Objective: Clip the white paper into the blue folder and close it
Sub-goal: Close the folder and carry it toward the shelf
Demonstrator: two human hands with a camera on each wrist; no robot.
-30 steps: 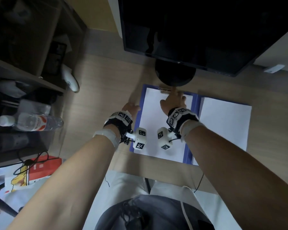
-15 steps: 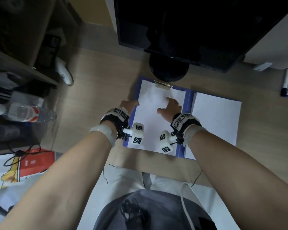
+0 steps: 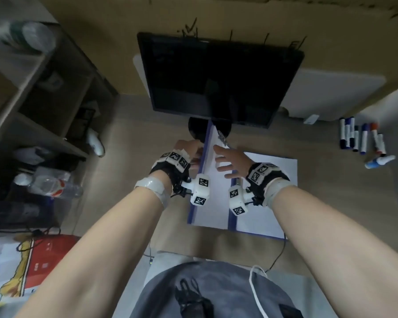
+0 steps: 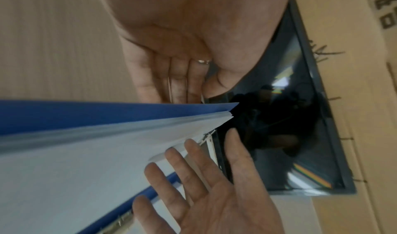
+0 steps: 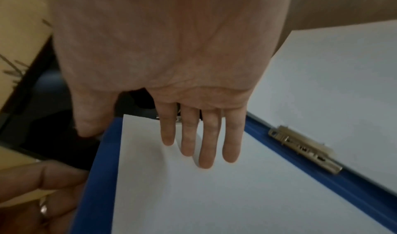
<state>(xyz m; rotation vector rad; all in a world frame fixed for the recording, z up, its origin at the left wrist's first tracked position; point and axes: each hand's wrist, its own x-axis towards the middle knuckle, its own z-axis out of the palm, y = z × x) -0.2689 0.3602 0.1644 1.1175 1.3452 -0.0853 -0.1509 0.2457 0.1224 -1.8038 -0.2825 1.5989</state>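
Observation:
The blue folder [image 3: 231, 216] lies open on the wooden desk. Its left cover [image 4: 86, 113] stands tilted up steeply, and the white paper [image 3: 214, 191] sits against its inner face under a metal clip [image 3: 222, 137] at the top. My left hand [image 3: 189, 150] is behind that cover, straight fingers [image 4: 171, 78] pressed on its outer blue face. My right hand [image 3: 228, 159] is spread open on the inner side, fingertips [image 5: 206, 163] at the paper [image 5: 214, 195]. Another white sheet [image 3: 269, 180] covers the flat right half. A metal fastener [image 5: 305, 151] lies by the spine.
A dark monitor [image 3: 216, 76] stands just behind the folder, its round base [image 3: 195, 131] close to the raised cover. Several markers [image 3: 363, 141] lie at the far right. Shelves with a water bottle [image 3: 46, 182] fill the left side. The desk's front edge is near my lap.
The left cover with the paper has risen from flat to steeply tilted, lifted by my left hand. My right hand has drawn back from the clip and now lies spread against the raised page.

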